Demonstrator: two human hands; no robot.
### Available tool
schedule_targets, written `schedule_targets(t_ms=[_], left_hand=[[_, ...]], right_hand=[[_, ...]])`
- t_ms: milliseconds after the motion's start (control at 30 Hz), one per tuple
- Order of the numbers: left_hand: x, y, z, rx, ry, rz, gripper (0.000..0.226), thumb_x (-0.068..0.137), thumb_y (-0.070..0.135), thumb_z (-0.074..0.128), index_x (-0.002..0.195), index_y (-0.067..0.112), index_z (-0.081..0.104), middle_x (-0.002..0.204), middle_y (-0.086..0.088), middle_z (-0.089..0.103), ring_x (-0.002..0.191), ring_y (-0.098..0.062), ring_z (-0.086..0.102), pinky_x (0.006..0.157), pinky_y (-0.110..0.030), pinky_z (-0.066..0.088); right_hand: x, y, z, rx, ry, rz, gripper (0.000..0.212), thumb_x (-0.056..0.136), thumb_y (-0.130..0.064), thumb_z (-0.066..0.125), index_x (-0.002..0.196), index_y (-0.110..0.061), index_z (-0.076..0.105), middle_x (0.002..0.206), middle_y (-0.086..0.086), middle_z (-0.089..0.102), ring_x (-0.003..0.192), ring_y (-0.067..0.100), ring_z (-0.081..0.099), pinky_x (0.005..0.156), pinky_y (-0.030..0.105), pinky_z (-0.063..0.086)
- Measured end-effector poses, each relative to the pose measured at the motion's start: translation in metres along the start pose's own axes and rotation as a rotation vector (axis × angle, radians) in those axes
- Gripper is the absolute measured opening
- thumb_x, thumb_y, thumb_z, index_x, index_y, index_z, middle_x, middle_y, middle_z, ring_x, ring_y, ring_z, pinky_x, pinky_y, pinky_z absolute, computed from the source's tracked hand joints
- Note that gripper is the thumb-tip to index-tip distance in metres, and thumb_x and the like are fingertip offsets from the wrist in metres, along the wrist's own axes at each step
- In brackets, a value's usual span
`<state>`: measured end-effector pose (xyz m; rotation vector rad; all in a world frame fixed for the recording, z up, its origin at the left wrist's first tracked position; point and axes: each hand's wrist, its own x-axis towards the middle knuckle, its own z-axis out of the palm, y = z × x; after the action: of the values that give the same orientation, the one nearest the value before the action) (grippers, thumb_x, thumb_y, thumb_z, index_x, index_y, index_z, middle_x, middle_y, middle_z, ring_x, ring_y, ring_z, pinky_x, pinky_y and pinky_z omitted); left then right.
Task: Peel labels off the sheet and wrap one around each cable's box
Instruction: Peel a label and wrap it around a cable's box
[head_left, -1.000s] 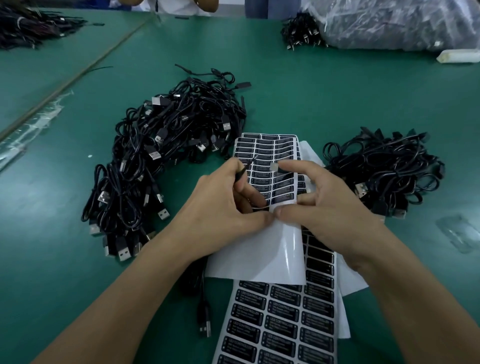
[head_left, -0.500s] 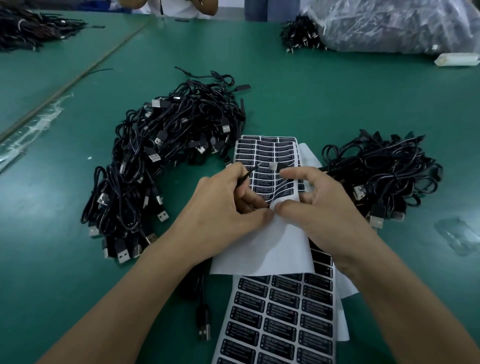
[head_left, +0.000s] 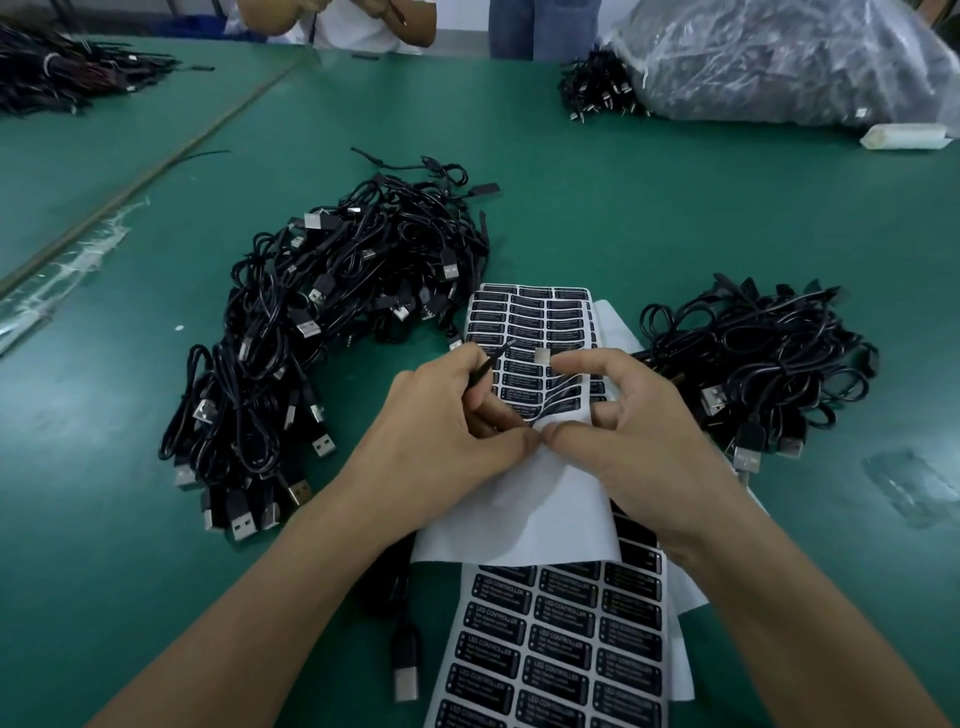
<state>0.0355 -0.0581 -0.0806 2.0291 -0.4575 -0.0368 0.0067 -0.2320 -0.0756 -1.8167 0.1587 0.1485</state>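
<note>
Left hand (head_left: 447, 423) pinches a thin black cable (head_left: 494, 358) and the label sheet (head_left: 535, 322); our right hand (head_left: 641, 434) pinches the sheet too, apparently lifting one label (head_left: 543, 357).

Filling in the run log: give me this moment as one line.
step: label peel | left hand: holds cable, thumb on label sheet | right hand: pinches bent label sheet | wrap: not yet done

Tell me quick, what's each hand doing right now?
Left hand: closed on a thin black cable.
Right hand: closed, pinching the label sheet.
</note>
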Motion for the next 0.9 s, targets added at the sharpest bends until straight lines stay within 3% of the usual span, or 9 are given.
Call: schedule_targets(t_ms=[100, 300, 400, 467, 533, 600, 667, 800, 900], left_hand=[[0.0000, 0.0008, -0.0012, -0.020, 0.001, -0.008, 0.052, 0.076, 0.018, 0.082, 0.062, 0.051, 0.044, 0.073, 0.013, 0.075, 0.061, -0.002, 0.067, 0.056, -0.022, 0.054], [-0.0004, 0.0005, -0.0008, -0.020, 0.011, -0.039, 0.049, 0.077, 0.016, 0.078, 0.068, 0.031, 0.032, 0.072, 0.008, 0.076, 0.069, -0.022, 0.071, 0.063, -0.049, 0.058], [0.0000, -0.0011, 0.0002, -0.017, 0.011, -0.044, 0.048, 0.079, 0.012, 0.079, 0.070, 0.021, 0.032, 0.072, 0.008, 0.076, 0.069, -0.022, 0.071, 0.062, -0.047, 0.059], [0.0004, -0.0024, 0.0006, 0.006, 0.008, -0.028, 0.048, 0.079, 0.011, 0.079, 0.071, 0.017, 0.032, 0.072, 0.010, 0.075, 0.066, -0.016, 0.070, 0.059, -0.037, 0.058], [0.0004, -0.0024, 0.0006, 0.023, -0.002, -0.011, 0.047, 0.078, 0.011, 0.081, 0.071, 0.011, 0.035, 0.071, 0.012, 0.075, 0.061, -0.007, 0.066, 0.055, -0.021, 0.053], [0.0004, -0.0019, 0.0003, 0.024, -0.015, -0.009, 0.045, 0.077, 0.010, 0.083, 0.073, 0.007, 0.038, 0.071, 0.013, 0.075, 0.058, -0.002, 0.064, 0.054, -0.017, 0.051], [0.0006, -0.0008, 0.0004, 0.018, -0.016, -0.012, 0.046, 0.077, 0.009, 0.083, 0.072, 0.009, 0.037, 0.070, 0.011, 0.075, 0.058, -0.002, 0.063, 0.053, -0.020, 0.051], [-0.0007, 0.0028, 0.0009, 0.014, 0.013, -0.036, 0.050, 0.078, 0.008, 0.078, 0.069, 0.017, 0.029, 0.065, 0.008, 0.072, 0.057, -0.014, 0.058, 0.057, -0.045, 0.050], [-0.0011, 0.0030, 0.0002, 0.027, 0.030, -0.038, 0.048, 0.077, 0.008, 0.074, 0.068, 0.018, 0.028, 0.064, 0.001, 0.071, 0.059, -0.023, 0.060, 0.056, -0.047, 0.047]], right_hand=[[-0.0011, -0.0005, -0.0001, 0.017, -0.016, 0.007, 0.047, 0.086, -0.004, 0.066, 0.115, -0.040, 0.058, 0.096, 0.031, 0.069, 0.075, 0.032, 0.059, 0.071, 0.049, 0.047], [-0.0023, -0.0019, -0.0007, 0.019, -0.010, 0.009, 0.046, 0.086, -0.003, 0.065, 0.114, -0.039, 0.058, 0.096, 0.033, 0.067, 0.074, 0.030, 0.056, 0.070, 0.044, 0.043], [-0.0030, -0.0028, -0.0014, 0.002, 0.000, 0.001, 0.045, 0.086, -0.005, 0.066, 0.113, -0.039, 0.058, 0.098, 0.034, 0.066, 0.071, 0.036, 0.056, 0.067, 0.054, 0.047], [-0.0035, -0.0035, -0.0010, -0.021, 0.011, 0.002, 0.043, 0.086, -0.006, 0.068, 0.112, -0.039, 0.058, 0.095, 0.029, 0.069, 0.076, 0.049, 0.060, 0.074, 0.064, 0.051], [-0.0035, -0.0038, -0.0009, -0.032, 0.017, 0.008, 0.040, 0.086, -0.008, 0.070, 0.109, -0.038, 0.058, 0.091, 0.024, 0.072, 0.077, 0.048, 0.062, 0.073, 0.058, 0.052], [-0.0027, -0.0038, -0.0013, -0.027, 0.015, 0.016, 0.038, 0.086, -0.010, 0.072, 0.107, -0.038, 0.058, 0.090, 0.024, 0.071, 0.070, 0.032, 0.059, 0.068, 0.046, 0.047], [-0.0022, -0.0043, -0.0018, -0.017, 0.010, 0.027, 0.035, 0.086, -0.011, 0.073, 0.106, -0.036, 0.059, 0.091, 0.025, 0.071, 0.071, 0.026, 0.059, 0.069, 0.042, 0.046], [-0.0030, -0.0052, -0.0012, -0.009, 0.002, 0.033, 0.034, 0.087, -0.009, 0.073, 0.105, -0.035, 0.058, 0.088, 0.024, 0.071, 0.068, 0.026, 0.058, 0.067, 0.042, 0.046], [-0.0034, -0.0058, -0.0009, -0.011, 0.015, 0.032, 0.035, 0.086, -0.008, 0.072, 0.104, -0.035, 0.058, 0.085, 0.026, 0.069, 0.066, 0.025, 0.055, 0.064, 0.041, 0.043]])
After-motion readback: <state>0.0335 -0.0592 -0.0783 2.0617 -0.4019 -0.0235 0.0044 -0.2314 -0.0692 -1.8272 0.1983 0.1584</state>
